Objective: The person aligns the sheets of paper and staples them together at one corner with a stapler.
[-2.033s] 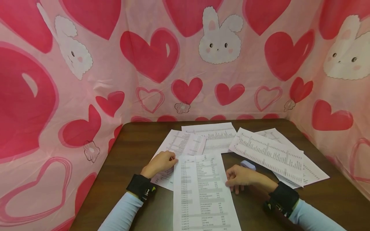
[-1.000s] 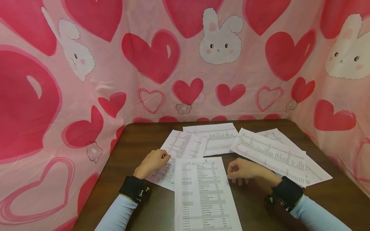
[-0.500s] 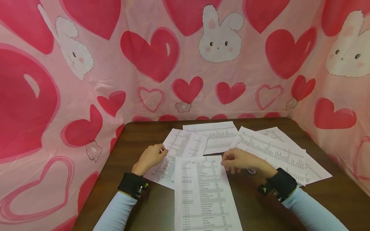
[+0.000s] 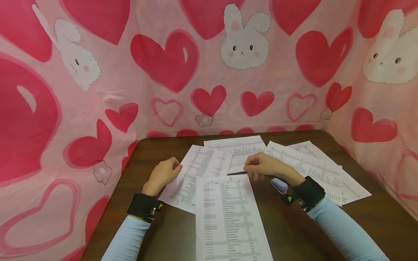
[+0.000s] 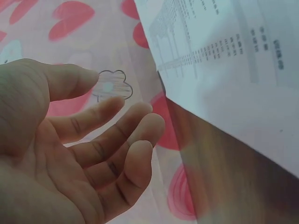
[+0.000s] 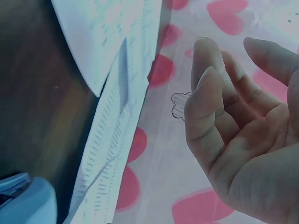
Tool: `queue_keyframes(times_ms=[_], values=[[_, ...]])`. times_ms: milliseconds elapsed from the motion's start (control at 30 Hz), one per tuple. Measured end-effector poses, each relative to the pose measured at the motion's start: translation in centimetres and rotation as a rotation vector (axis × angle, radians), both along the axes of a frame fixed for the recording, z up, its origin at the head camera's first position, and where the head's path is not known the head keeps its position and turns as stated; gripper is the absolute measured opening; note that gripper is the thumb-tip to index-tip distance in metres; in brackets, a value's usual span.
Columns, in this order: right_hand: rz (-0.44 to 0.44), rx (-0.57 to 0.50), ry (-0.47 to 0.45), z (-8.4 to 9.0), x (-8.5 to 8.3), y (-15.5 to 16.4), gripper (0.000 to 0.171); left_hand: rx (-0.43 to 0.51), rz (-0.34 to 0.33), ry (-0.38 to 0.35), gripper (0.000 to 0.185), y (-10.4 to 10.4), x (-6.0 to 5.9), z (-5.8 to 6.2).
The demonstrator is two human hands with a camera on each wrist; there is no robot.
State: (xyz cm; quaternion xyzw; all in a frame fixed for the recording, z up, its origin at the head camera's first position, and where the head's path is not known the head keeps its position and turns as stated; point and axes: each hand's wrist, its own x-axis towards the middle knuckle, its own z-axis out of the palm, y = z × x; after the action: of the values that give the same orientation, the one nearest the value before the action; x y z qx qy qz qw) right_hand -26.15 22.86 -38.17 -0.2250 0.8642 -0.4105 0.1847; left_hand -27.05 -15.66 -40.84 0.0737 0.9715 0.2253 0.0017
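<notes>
Printed sheets spread over a dark wooden table (image 4: 156, 232), walled by pink heart-and-bunny cloth (image 4: 98, 90).

At mid-frame the left hand (image 4: 162, 175) rests at the tilted sheet (image 4: 199, 170), fingers loosely bent, holding nothing. The right hand (image 4: 264, 166) hovers over the far sheet (image 4: 240, 148), fingers relaxed and empty, a small stapler (image 4: 279, 185) just below-right of it.
</notes>
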Motion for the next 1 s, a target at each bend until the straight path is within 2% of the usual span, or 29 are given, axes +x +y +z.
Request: queue_keyframes(times_ms=[300, 600, 800, 1000], values=[[-0.044, -0.023, 0.008, 0.5, -1.8, -1.0, 0.019, -0.024, 0.001, -0.078, 0.033, -0.6, 0.3, 0.2], [-0.112, 0.053, 0.011, 1.3, -6.0, -1.7, 0.027, -0.044, 0.023, 0.04, 0.037, -3.1, -0.9, 1.9], [-0.133, 0.036, -0.007, 1.9, -7.1, -2.0, 0.038, -0.044, 0.031, 0.018, 0.039, -3.6, -0.8, 2.2], [-0.156, 0.05, -0.003, 2.2, -7.8, -2.6, 0.036, -0.029, 0.027, 0.005, 0.04, -3.7, -0.9, 2.5]])
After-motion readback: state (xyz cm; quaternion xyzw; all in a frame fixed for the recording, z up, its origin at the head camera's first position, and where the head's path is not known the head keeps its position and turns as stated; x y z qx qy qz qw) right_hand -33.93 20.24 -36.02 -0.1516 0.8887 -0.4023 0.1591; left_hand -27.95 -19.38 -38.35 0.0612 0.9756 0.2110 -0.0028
